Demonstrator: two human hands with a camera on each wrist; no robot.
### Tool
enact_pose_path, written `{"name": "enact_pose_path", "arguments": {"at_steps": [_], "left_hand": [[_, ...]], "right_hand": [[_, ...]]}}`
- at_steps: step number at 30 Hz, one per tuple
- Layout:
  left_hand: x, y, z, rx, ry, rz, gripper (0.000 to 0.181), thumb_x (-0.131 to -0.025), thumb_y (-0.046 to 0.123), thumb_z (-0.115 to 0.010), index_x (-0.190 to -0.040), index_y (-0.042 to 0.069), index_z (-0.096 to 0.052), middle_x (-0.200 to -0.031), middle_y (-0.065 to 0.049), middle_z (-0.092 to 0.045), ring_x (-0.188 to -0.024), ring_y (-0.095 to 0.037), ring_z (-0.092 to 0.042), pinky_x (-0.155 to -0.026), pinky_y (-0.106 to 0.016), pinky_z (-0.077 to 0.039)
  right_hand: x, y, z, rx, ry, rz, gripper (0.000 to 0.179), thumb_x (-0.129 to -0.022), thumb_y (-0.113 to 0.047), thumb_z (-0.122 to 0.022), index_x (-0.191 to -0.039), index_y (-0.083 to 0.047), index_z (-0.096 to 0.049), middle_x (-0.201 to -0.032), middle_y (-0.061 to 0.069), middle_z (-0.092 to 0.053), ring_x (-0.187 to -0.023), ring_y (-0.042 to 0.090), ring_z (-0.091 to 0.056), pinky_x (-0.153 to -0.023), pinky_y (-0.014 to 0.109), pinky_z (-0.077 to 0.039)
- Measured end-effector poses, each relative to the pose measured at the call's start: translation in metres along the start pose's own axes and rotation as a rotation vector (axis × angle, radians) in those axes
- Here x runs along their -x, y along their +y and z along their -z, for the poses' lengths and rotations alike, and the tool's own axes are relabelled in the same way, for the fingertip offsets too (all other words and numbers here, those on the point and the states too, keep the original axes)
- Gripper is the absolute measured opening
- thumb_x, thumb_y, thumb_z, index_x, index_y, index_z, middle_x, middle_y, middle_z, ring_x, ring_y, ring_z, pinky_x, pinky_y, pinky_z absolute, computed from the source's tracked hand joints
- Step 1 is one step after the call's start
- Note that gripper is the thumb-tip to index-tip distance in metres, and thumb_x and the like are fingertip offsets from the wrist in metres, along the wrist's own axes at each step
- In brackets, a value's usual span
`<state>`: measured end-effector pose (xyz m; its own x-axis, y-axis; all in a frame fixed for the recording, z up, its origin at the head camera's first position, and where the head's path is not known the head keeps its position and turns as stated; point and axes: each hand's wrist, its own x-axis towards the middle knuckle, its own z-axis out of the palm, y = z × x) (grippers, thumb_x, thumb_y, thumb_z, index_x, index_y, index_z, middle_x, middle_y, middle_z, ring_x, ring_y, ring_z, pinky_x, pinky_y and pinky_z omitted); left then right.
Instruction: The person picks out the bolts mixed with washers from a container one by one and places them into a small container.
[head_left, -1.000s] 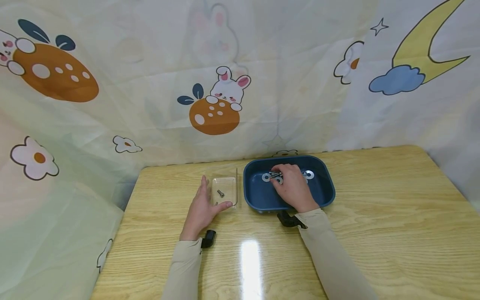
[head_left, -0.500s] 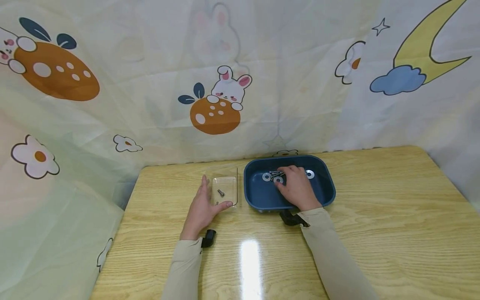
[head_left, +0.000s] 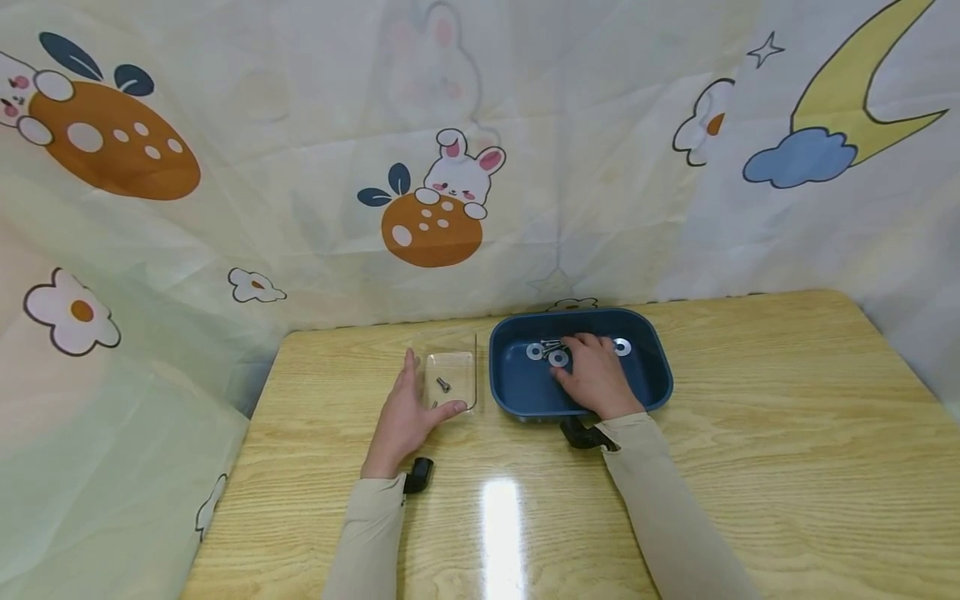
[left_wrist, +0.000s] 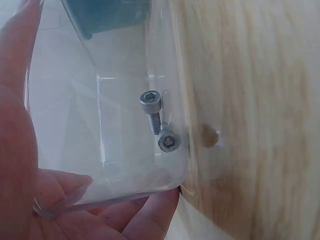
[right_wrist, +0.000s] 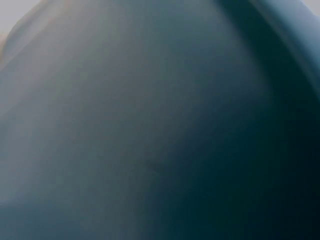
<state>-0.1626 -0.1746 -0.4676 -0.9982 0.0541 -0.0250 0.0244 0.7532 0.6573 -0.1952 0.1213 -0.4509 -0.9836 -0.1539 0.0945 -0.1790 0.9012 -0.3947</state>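
In the head view my left hand (head_left: 401, 421) holds a clear plastic box (head_left: 451, 354) at its near left corner, thumb along the near side and fingers up the left side. Two socket-head screws lie in the box; one screw (left_wrist: 151, 102) shows fully in the left wrist view, beside the other screw (left_wrist: 168, 142). My right hand (head_left: 597, 375) reaches down into a blue tray (head_left: 517, 396), its thumb apart from the bent fingers. Several screws (head_left: 551, 346) lie at its fingertips, among flat washers (head_left: 558, 358). The right wrist view is dark and blurred.
Box and tray stand side by side near the back edge of a wooden table (head_left: 787, 433). A printed cloth (head_left: 622, 208) hangs behind the table. Another washer (head_left: 622, 347) lies on the right in the tray. A black wrist mount (head_left: 420, 474) sits on the left sleeve.
My right hand has shifted slightly right and back from the screws, uncovering more of them and a washer while covering others. My left hand stays at the clear box.
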Motion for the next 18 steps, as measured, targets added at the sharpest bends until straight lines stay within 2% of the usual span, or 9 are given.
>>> {"name": "enact_pose_path", "arguments": {"at_steps": [6,12,18], "left_hand": [[-0.0007,0.0013,-0.0007,0.012,-0.005,0.005,0.127,-0.063,0.07,-0.068,-0.147,0.022,0.014,-0.15,-0.012,-0.024,-0.135,-0.031,-0.026,-0.106,-0.049,-0.027],[-0.001,0.0002,-0.0016,0.013,-0.01,0.008,0.125,-0.065,0.065,-0.07,-0.147,0.023,0.014,-0.15,-0.012,-0.024,-0.135,-0.032,-0.025,-0.106,-0.05,-0.026],[-0.0007,-0.0003,-0.0008,0.01,-0.005,-0.001,0.126,-0.063,0.069,-0.068,-0.148,0.021,0.013,-0.15,-0.013,-0.025,-0.134,-0.032,-0.029,-0.105,-0.049,-0.028]], "right_hand": [[0.0004,-0.0002,-0.0005,0.013,-0.054,-0.07,0.055,-0.086,-0.031,-0.065,-0.131,-0.003,-0.051,-0.133,0.025,-0.041,-0.117,0.044,-0.034,-0.095,0.054,-0.032],[0.0006,-0.001,-0.0017,0.02,-0.101,-0.094,0.055,-0.089,-0.031,-0.062,-0.135,-0.005,-0.048,-0.135,0.025,-0.034,-0.118,0.044,-0.03,-0.092,0.056,-0.032],[-0.0002,-0.0014,-0.0042,0.019,-0.116,-0.112,0.053,-0.09,-0.03,-0.059,-0.135,-0.004,-0.047,-0.134,0.025,-0.03,-0.118,0.042,-0.027,-0.093,0.056,-0.03]]}}
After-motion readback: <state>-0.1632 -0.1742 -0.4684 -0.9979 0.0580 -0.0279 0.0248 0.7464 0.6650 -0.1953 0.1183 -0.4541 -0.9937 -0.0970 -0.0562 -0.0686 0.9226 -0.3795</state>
